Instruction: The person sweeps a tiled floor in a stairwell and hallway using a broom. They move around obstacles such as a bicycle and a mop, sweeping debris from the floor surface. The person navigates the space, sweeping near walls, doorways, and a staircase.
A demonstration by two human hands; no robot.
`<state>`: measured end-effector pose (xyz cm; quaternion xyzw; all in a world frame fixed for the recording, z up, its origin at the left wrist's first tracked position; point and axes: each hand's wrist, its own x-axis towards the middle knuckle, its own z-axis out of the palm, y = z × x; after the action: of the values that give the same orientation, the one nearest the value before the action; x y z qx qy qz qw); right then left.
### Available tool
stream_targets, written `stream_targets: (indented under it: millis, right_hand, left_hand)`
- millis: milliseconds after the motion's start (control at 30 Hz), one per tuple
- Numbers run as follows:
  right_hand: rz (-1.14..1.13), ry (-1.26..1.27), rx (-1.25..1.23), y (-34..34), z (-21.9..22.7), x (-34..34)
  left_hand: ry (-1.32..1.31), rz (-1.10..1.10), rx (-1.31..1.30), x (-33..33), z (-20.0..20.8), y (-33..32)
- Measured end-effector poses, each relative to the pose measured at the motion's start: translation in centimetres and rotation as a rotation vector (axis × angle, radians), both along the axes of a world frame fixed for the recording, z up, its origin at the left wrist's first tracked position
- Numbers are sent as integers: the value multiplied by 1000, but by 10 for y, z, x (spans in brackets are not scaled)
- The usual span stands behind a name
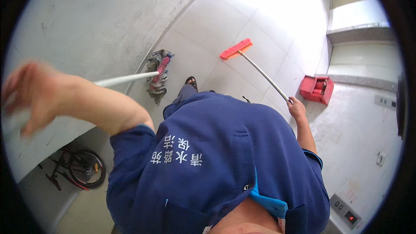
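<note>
My right hand (296, 107) is wrapped round the upper end of a broom's metal handle (268, 77). The broom's red-orange head (236, 49) rests bristles outward on the tiled floor ahead of me. Raised at the far left, my left hand (34, 95) is smeared by motion, with thumb and fingers apart. The white handle (125, 79) of a mop passes behind my left forearm towards that hand; whether they touch is hidden. On the floor by the left wall lies the mop's pink head with grey strands (159, 76), near my sandalled foot (191, 82).
A red box (317, 89) with red cylinders inside stands against the right wall. A bicycle (82, 169) is parked at the lower left. The scuffed wall (95, 21) runs along my left. Small panels (345, 211) are set in the right wall.
</note>
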<state>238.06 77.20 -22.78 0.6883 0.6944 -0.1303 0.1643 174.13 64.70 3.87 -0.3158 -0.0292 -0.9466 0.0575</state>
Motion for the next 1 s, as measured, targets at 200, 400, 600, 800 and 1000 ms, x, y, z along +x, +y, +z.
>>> stream_targets:
  millis: [200,400,600,800,1000]
  right_hand:
    - [97,14,-66,99,-18,-96]
    - [200,54,-151,171,-62,-189]
    - [612,-20,-255,272,-136,-292]
    - [791,-60,-314,440,-196,-301]
    - [407,-26,-322,633,-223,-124]
  left_hand:
    - [-704,-553,-117,-91,-145,63]
    - [-573,-551,-327,-129,-164,108]
    - [-691,-432,-591,-89,-225,133]
    - [-1050,-473,-1315,43,-368,177]
    - [-832,-558,-2300,175,-432,266]
